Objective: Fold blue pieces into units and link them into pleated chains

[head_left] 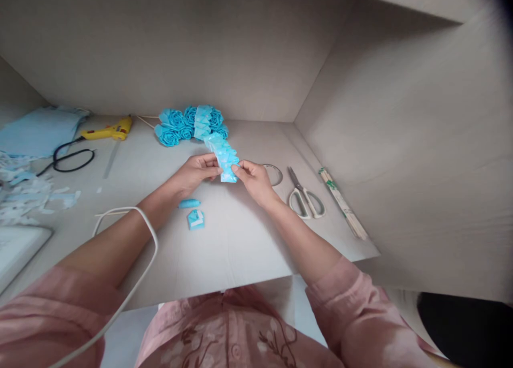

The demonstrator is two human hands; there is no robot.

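Between my two hands is a strip of folded light-blue paper petals (224, 153), its upper end near the bunch of blue paper roses (176, 127). My left hand (200, 170) pinches the strip's left edge, fingers partly behind it. My right hand (252, 177) grips its right edge near the lower end, thumb on top. Below my left hand lie a small blue roll (189, 203) and a folded blue paper piece (196, 219) with a white patch. Beside my right hand rests a ring-shaped item (274, 174), partly hidden.
Scissors (305, 196) and a bundle of wooden sticks (343, 203) lie at the right. A yellow glue gun (108, 130) with black cord, stacked blue sheets (44, 128) and paper scraps (36, 197) are at left. A white cable (154, 250) loops over my left forearm. Cardboard walls (409, 143) enclose the table.
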